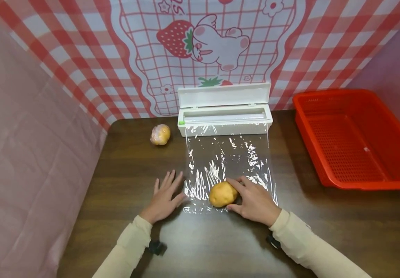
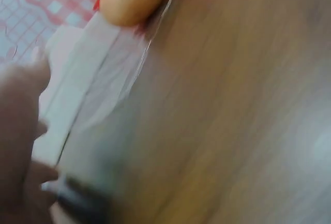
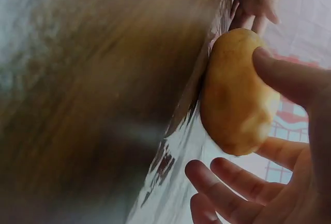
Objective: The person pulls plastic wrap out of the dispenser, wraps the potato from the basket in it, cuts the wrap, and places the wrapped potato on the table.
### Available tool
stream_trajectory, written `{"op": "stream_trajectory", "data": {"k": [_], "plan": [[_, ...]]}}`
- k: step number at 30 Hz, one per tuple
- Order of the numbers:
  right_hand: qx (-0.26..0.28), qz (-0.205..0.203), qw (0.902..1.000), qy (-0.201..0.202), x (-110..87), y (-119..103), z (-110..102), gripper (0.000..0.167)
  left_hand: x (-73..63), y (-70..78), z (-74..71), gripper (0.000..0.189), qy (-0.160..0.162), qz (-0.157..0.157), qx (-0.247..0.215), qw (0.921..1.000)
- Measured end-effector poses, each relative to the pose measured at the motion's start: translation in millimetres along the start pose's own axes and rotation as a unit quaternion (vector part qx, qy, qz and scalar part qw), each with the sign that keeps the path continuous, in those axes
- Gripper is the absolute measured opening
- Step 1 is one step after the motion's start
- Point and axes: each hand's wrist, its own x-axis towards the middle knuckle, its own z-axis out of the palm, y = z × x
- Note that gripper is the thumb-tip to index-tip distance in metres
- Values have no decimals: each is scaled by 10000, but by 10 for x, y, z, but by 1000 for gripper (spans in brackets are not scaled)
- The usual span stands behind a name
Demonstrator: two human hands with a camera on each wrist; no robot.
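Note:
A yellow potato [image 1: 222, 194] sits on the near part of a sheet of clear plastic wrap [image 1: 217, 154]. My right hand [image 1: 257, 200] holds the potato from its right side between thumb and index finger, and the other fingers stay off it in the right wrist view. To the left of the sheet, my left hand [image 1: 165, 199] is spread over the table with its thumb near the sheet's left edge; it holds nothing. The sheet runs out of a white wrap dispenser [image 1: 225, 129], whose lid [image 1: 224, 95] is raised.
A second potato [image 1: 160, 134], covered in wrap, lies left of the dispenser. On the right stands a red plastic basket [image 1: 311, 144]. A red-and-white checked cloth [image 1: 92, 50] hangs behind the dark wooden table [image 1: 123, 166].

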Motion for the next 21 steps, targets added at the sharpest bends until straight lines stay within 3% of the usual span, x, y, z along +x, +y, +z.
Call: {"op": "stream_trajectory", "data": {"k": [2,4,7,10,12,15,18,21], "plan": [[13,111,9999,-20,-22,-6,-24,88,-36,72,39,70,433,59,-98,9990],[-23,190,9998,21,-59,0,-60,88,-78,161,102,66,938,355,113,9949],[-146,236,9994,228,-143,33,-124,80,-149,315,203,47,1579,1078,626,9795],[-225,227,9983,484,-249,73,-160,65,-212,469,284,30,1908,1715,991,9614],[-230,218,9977,594,-316,82,-157,54,-232,559,316,24,1953,1897,1005,9569],[-179,169,9974,674,-369,45,-133,40,-196,663,326,24,1854,1857,841,9613],[-72,199,9970,741,-378,-24,-86,28,-77,722,310,29,1615,1867,784,9659],[0,274,9962,823,-380,-80,-5,21,119,752,285,47,1193,2160,974,9642]]}}
